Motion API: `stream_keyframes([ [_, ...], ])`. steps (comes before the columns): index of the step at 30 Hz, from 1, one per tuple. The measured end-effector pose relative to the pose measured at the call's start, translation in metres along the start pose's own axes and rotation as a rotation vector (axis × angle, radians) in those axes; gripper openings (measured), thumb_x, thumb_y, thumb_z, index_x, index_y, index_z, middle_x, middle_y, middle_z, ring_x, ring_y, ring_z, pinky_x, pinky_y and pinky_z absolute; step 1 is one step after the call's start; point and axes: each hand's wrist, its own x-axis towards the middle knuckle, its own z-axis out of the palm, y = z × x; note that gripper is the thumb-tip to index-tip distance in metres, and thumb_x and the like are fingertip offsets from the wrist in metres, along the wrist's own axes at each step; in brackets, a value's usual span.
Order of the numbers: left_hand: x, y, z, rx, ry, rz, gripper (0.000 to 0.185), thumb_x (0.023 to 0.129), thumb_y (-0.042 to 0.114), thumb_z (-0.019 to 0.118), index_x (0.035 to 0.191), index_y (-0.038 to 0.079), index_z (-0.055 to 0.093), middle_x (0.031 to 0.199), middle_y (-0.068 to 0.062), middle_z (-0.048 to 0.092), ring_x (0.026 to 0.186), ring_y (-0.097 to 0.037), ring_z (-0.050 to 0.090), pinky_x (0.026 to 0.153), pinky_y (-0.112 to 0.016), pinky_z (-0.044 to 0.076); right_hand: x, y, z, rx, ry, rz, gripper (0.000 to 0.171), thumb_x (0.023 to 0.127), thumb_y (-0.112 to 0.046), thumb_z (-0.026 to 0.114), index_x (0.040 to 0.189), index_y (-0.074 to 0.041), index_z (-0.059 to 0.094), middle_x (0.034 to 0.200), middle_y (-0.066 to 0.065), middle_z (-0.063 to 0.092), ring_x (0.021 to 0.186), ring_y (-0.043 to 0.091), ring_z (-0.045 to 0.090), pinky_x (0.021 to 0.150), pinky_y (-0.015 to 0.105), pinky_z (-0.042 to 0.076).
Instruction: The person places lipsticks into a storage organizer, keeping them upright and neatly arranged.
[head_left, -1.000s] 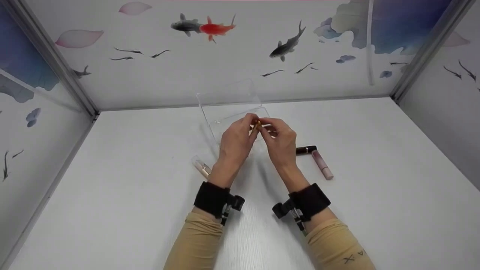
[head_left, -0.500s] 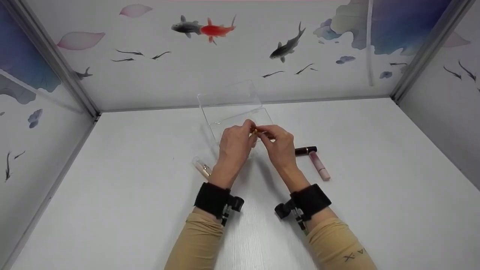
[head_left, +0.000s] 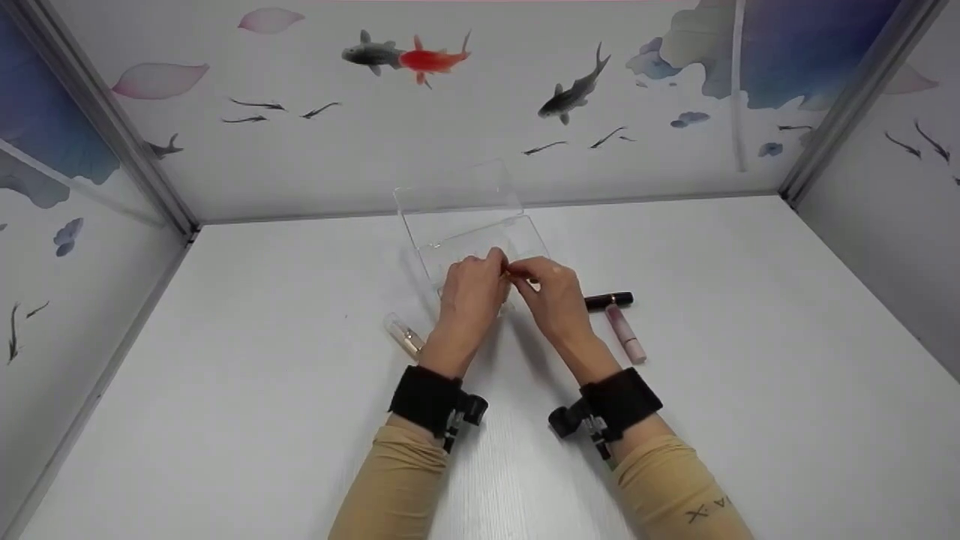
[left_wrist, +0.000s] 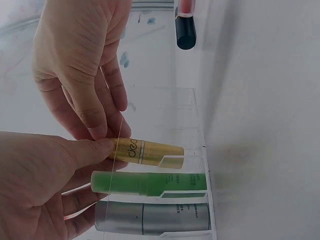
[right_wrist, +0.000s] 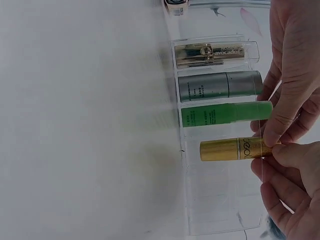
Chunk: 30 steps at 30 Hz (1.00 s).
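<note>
Both hands meet over a clear plastic box (head_left: 525, 234) with its lid (head_left: 457, 187) raised. My left hand (head_left: 496, 271) and my right hand (head_left: 520, 274) pinch one end of a gold tube (left_wrist: 147, 152), which lies in the box beside a green tube (left_wrist: 150, 182). A silver tube (left_wrist: 155, 218) sits past the green one. In the right wrist view the gold tube (right_wrist: 230, 149) lies below the green tube (right_wrist: 225, 113), the silver tube (right_wrist: 220, 86) and a clear gold-lettered tube (right_wrist: 215, 54). The box's compartment beyond the gold tube holds nothing.
On the white table right of the box lie a dark tube (head_left: 609, 301) and a pink tube (head_left: 625, 334). A clear tube (head_left: 403, 334) lies left of my left wrist. Patterned walls enclose the table on three sides.
Both hands have come down with the gold tube, from above the box into it beside the green tube.
</note>
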Motion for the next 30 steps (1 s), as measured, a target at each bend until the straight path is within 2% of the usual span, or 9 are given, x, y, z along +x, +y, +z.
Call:
stream_keyframes([
  [5, -0.0003, -0.001, 0.0019, -0.003, -0.003, -0.018, 0.01, 0.097, 0.016, 0.064, 0.103, 0.009, 0.065, 0.088, -0.007, 0.077, 0.084, -0.027, 0.071, 0.083, -0.04, 0.055, 0.0006, 0.0016, 0.0021, -0.014, -0.036, -0.041, 0.014, 0.089, -0.001, 0.07, 0.102, -0.001, 0.075, 0.1, 0.014, 0.076, 0.092, 0.027, 0.074, 0.083, 0.039, 0.059],
  [14, -0.0014, 0.0005, 0.0017, -0.014, -0.054, -0.043, 0.014, 0.098, 0.017, 0.062, 0.108, 0.008, 0.065, 0.091, -0.009, 0.076, 0.087, -0.029, 0.071, 0.086, -0.041, 0.056, -0.0003, 0.0012, 0.002, -0.049, -0.085, -0.045, 0.015, 0.09, 0.002, 0.068, 0.104, -0.001, 0.072, 0.102, 0.014, 0.075, 0.095, 0.028, 0.073, 0.082, 0.041, 0.059],
  [20, -0.0043, 0.0, 0.0018, -0.01, -0.024, 0.003, 0.011, 0.099, 0.014, 0.06, 0.103, 0.005, 0.064, 0.084, -0.013, 0.074, 0.078, -0.034, 0.071, 0.073, -0.045, 0.056, -0.0015, 0.0024, 0.0016, -0.065, -0.118, -0.085, 0.016, 0.09, 0.004, 0.068, 0.105, 0.0, 0.069, 0.103, 0.015, 0.073, 0.096, 0.029, 0.071, 0.084, 0.041, 0.058],
  [23, -0.0049, 0.0, 0.0014, -0.014, -0.03, 0.011, 0.011, 0.099, 0.015, 0.06, 0.103, 0.005, 0.064, 0.084, -0.014, 0.074, 0.077, -0.034, 0.071, 0.071, -0.046, 0.056, -0.002, 0.0024, 0.0011, -0.067, -0.13, -0.087, 0.016, 0.09, 0.004, 0.068, 0.106, 0.0, 0.068, 0.105, 0.015, 0.073, 0.098, 0.029, 0.071, 0.086, 0.04, 0.058],
  [30, -0.0066, -0.0033, 0.0035, 0.008, 0.036, 0.05, 0.012, 0.098, 0.017, 0.061, 0.097, 0.005, 0.063, 0.079, -0.013, 0.074, 0.073, -0.035, 0.07, 0.067, -0.046, 0.056, -0.0019, 0.0016, 0.0, -0.058, -0.172, -0.064, 0.02, 0.09, 0.005, 0.068, 0.109, 0.0, 0.068, 0.107, 0.016, 0.072, 0.1, 0.03, 0.07, 0.086, 0.041, 0.058],
])
